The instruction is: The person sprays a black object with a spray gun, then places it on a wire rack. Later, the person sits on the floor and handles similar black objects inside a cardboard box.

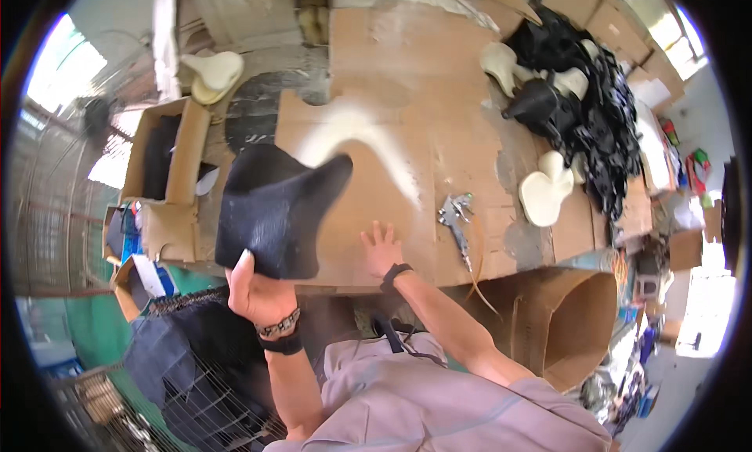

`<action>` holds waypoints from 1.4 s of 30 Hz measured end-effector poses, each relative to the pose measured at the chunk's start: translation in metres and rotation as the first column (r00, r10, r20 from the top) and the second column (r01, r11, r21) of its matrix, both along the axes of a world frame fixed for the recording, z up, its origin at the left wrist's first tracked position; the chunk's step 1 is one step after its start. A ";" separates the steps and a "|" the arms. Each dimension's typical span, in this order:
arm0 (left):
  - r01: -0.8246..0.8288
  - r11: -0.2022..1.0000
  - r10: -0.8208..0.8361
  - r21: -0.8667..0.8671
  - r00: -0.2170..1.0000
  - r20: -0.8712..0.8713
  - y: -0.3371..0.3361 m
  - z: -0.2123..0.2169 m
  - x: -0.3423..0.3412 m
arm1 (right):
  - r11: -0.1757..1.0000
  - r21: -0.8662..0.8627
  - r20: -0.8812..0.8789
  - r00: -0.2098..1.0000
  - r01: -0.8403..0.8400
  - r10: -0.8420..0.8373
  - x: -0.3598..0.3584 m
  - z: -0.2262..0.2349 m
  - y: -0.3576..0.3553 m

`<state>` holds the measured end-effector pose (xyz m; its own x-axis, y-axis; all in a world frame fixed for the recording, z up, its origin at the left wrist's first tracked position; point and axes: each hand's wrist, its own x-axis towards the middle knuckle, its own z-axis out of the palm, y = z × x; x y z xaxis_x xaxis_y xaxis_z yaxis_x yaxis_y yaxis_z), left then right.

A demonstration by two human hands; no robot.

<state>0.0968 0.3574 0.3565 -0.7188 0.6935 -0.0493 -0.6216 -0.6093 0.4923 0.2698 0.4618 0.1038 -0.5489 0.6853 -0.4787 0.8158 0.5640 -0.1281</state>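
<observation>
From the head camera, a big flat surface (407,99) covered with brown cardboard sheets fills the middle. It has pale white spray marks on it. The room around it looks like a messy workshop, with bright windows at the far left and far right.

The left hand (254,291) is shut tight on the bottom edge of a black saddle-shaped seat cover (270,209) and holds it up over the near left part of the surface. The right hand (381,248) lies open and flat on the cardboard, fingers spread, holding nothing. A small silver spray gun (456,217) lies near it, to the right.

At the far right of the surface is a big pile of black seat parts (603,131) with some cream foam seat shapes (546,189) beside it.

An open brown cardboard box (168,158) stands on the left with dark things inside. Another cream foam seat (213,72) lies past it. A wire basket (196,389) below holds dark cloth.
</observation>
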 end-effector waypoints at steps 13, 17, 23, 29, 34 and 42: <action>-0.708 0.706 0.702 -0.017 0.697 0.146 -0.292 0.017 0.038 | 0.952 0.029 -0.043 0.951 -0.304 0.305 0.016 0.014 -0.010; -0.840 0.536 0.840 -0.081 0.522 0.144 -0.351 0.020 0.035 | 0.922 0.068 -0.323 0.866 -0.380 0.381 0.058 -0.005 -0.001; -0.880 0.476 0.867 -0.004 0.468 0.174 -0.424 0.022 -0.035 | 0.913 -0.194 -0.363 0.891 -0.358 0.272 0.127 -0.019 -0.055; -0.883 0.469 0.873 -0.023 0.460 0.163 -0.486 0.011 -0.186 | 0.873 -0.465 -0.175 0.982 -0.147 0.072 0.156 -0.087 -0.078; -0.785 0.589 0.780 0.190 0.614 0.118 -0.560 0.029 -0.318 | 0.887 -0.428 0.029 0.978 -0.175 0.207 0.066 0.011 -0.141; -0.804 0.584 0.806 0.112 0.591 0.040 -0.716 -0.047 -0.438 | 0.886 -0.464 0.058 0.998 0.003 0.027 0.053 0.031 -0.190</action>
<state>-0.3414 -0.3583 0.3095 -0.9855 -0.1698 0.0002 0.1560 -0.9052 0.3953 0.3227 0.2718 0.1351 -0.5148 0.3705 -0.7731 0.8242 0.4621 -0.3274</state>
